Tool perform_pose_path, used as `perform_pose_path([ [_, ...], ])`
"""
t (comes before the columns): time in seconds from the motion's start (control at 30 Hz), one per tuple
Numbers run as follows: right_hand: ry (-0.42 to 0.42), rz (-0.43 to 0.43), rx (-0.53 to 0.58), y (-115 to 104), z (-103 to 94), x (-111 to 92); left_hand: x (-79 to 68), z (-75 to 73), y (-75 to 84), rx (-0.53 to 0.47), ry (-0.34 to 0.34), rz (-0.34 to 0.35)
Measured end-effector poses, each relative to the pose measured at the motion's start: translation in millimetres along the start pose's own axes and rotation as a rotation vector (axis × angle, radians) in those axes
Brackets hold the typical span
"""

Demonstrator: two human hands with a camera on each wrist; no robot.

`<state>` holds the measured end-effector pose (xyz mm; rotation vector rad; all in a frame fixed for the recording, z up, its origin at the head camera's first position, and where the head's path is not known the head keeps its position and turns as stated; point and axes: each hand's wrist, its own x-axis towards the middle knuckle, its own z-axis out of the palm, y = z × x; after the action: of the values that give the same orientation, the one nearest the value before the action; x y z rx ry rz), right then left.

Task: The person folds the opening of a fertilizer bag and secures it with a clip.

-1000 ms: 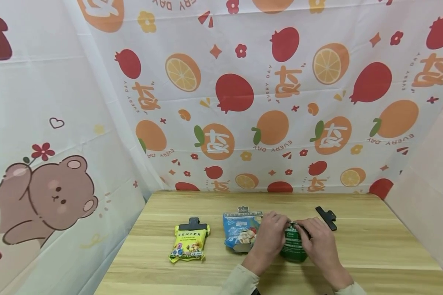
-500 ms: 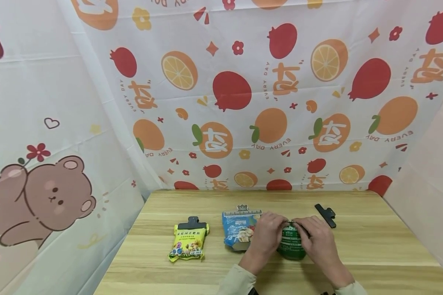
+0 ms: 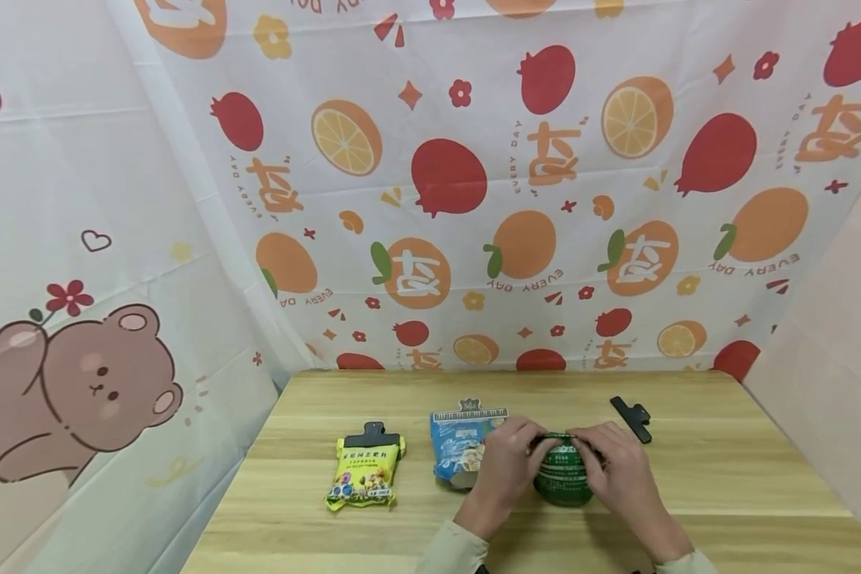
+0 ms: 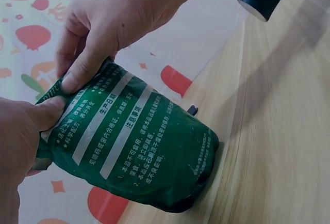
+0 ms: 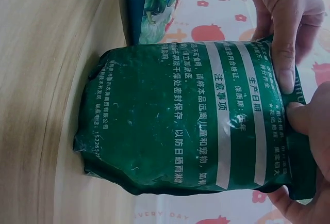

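Observation:
A green bag (image 3: 563, 478) with white printing stands on the table between both hands. Its top edge looks folded over. My left hand (image 3: 502, 470) pinches the left part of that edge, thumb on the near face. On the right part, my right hand (image 3: 620, 462) pinches the same edge with thumb and fingers. In the left wrist view both thumbs press the green bag (image 4: 139, 141) close together near its top. The right wrist view shows the bag (image 5: 154, 115) upright, its base on the table; the far side of the fold is hidden.
Left of the hands lies a blue bag (image 3: 455, 450) with a decorated clip (image 3: 471, 410) across its top. Farther left is a yellow bag (image 3: 366, 474) under a black clip (image 3: 373, 434). A loose black clip (image 3: 631, 418) lies at the right on the wooden table (image 3: 294, 526).
My left hand has slid slightly left and down along the bag's top edge, away from the right hand. The right hand keeps its pinch with little movement. The view has shifted slightly.

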<state>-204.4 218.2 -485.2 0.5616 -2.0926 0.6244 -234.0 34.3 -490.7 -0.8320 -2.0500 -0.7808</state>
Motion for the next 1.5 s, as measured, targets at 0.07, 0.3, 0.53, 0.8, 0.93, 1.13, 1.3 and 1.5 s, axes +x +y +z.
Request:
perform_pose_path([
  [0.07,-0.006,0.008,-0.001,0,-1.2,1,0.0,-1.1,-0.5,-0.018,-0.007,-0.006],
  [0.3,-0.023,0.038,0.014,1,-2.5,0,0.5,-2.3,-2.2,-0.037,-0.043,-0.017],
  [0.53,-0.032,0.044,0.037,3,-4.3,1,-0.1,-3.7,-4.6,-0.082,-0.076,-0.022],
  [0.8,-0.068,0.05,0.026,8,-7.6,2,-1.6,-4.6,-10.3,-0.094,-0.096,0.054],
  [0.93,-0.094,0.07,0.002,12,-9.3,1,-2.9,-5.3,-11.8,-0.106,-0.105,0.055],
  [1.13,-0.181,0.095,-0.004,13,-15.5,3,-4.4,-4.4,-11.1,-0.119,-0.075,0.043],
  [1.3,-0.252,0.069,0.036,16,-22.4,7,-5.0,-4.8,-8.5,-0.139,-0.053,0.002],
  [1.5,-0.237,0.094,0.04,19,-21.8,6,-3.9,-3.6,-8.7,-0.119,-0.016,0.013],
])
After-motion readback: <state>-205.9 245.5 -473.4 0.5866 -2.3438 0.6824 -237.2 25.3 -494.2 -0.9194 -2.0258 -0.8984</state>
